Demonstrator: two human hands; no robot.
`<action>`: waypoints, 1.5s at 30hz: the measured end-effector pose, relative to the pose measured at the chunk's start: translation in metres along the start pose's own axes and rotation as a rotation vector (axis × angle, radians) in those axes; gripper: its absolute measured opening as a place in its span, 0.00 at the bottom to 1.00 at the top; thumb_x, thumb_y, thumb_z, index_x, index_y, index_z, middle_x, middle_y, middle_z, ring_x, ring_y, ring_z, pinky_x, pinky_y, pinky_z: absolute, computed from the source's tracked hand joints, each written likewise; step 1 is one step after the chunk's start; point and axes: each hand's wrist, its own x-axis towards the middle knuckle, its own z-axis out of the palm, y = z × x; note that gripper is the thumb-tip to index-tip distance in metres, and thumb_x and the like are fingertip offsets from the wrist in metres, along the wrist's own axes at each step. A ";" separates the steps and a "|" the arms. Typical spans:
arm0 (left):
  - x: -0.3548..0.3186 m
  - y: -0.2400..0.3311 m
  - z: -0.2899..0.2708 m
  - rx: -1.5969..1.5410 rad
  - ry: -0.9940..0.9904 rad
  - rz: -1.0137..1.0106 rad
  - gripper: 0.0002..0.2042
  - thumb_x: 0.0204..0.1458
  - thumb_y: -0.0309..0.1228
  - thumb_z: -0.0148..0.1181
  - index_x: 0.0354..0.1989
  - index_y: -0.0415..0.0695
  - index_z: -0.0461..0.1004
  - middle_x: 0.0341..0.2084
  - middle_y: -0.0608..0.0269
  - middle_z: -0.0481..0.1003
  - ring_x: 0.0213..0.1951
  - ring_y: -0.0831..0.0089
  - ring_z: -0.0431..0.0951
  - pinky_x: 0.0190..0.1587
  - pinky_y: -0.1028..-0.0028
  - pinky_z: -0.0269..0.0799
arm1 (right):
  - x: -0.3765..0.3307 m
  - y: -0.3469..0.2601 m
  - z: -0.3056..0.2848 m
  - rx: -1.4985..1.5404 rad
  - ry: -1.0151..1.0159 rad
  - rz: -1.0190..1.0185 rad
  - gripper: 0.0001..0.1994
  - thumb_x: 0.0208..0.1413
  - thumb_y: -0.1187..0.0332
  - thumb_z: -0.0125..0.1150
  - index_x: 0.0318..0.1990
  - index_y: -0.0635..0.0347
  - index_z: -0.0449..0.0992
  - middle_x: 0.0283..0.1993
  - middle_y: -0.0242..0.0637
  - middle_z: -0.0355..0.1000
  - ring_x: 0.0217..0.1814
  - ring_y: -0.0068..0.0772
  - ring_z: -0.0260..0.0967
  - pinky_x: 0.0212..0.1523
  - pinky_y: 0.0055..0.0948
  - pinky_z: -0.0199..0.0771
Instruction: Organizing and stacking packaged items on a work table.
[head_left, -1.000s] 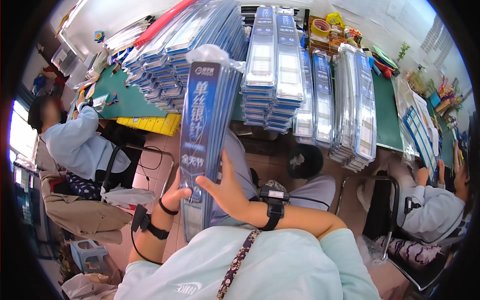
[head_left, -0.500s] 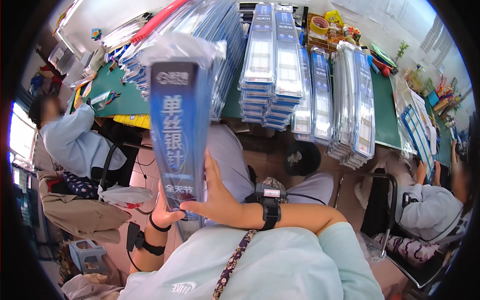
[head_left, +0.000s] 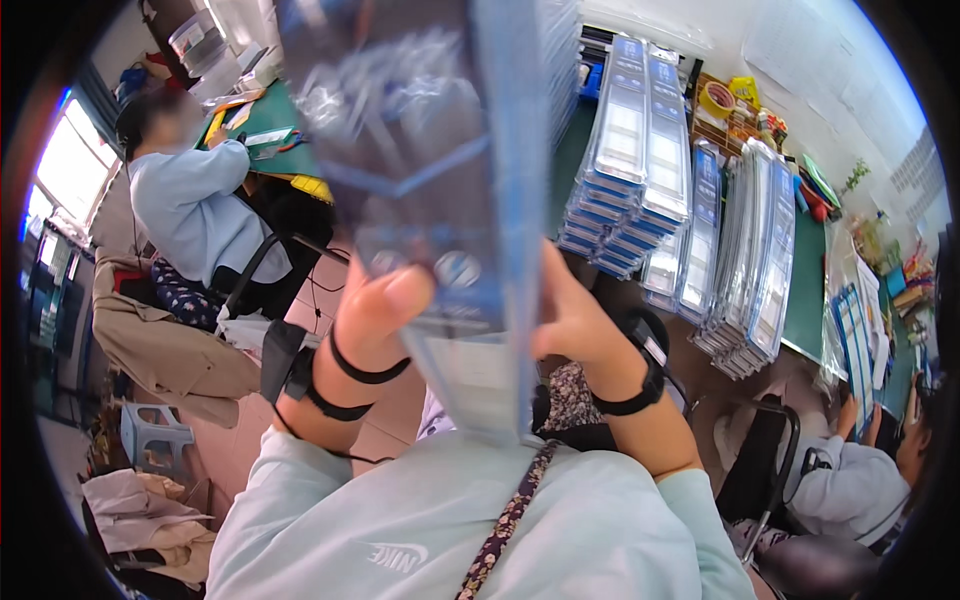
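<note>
Since a moment ago the long clear blister pack [head_left: 430,190] has come up close to my face, filling the middle of the head view and blurring. My left hand [head_left: 375,300] grips its lower end, thumb pressed on the front; my right hand [head_left: 575,320] closes on its right edge. It has a blue strip down one side and a round mark low down. How far along I am I cannot judge; this pack is not yet stacked. On the green worktop [head_left: 805,310], tall stacks of like blue-and-clear packs [head_left: 640,150] stand along the near edge, more [head_left: 750,260] toward its right end.
</note>
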 end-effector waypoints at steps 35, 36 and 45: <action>-0.015 -0.008 0.019 -0.192 -0.073 -0.110 0.31 0.41 0.24 0.57 0.58 0.38 0.57 0.47 0.56 0.68 0.45 0.66 0.72 0.48 0.68 0.69 | -0.112 -0.045 0.012 0.311 0.192 -0.228 0.44 0.25 0.75 0.77 0.56 0.69 0.61 0.50 0.42 0.69 0.51 0.32 0.66 0.51 0.28 0.64; -0.016 -0.008 0.019 -0.193 -0.068 -0.107 0.31 0.41 0.24 0.58 0.58 0.38 0.57 0.47 0.55 0.68 0.45 0.65 0.72 0.48 0.68 0.69 | -0.112 -0.046 0.013 0.298 0.204 -0.229 0.43 0.25 0.75 0.77 0.56 0.69 0.61 0.50 0.42 0.69 0.51 0.32 0.66 0.51 0.28 0.64; -0.026 -0.015 -0.035 -0.122 -0.104 0.001 0.34 0.36 0.20 0.60 0.58 0.36 0.57 0.47 0.53 0.68 0.45 0.63 0.73 0.47 0.67 0.69 | -0.116 -0.048 0.012 0.233 0.189 -0.263 0.45 0.27 0.72 0.78 0.57 0.69 0.60 0.54 0.43 0.66 0.55 0.34 0.63 0.54 0.31 0.61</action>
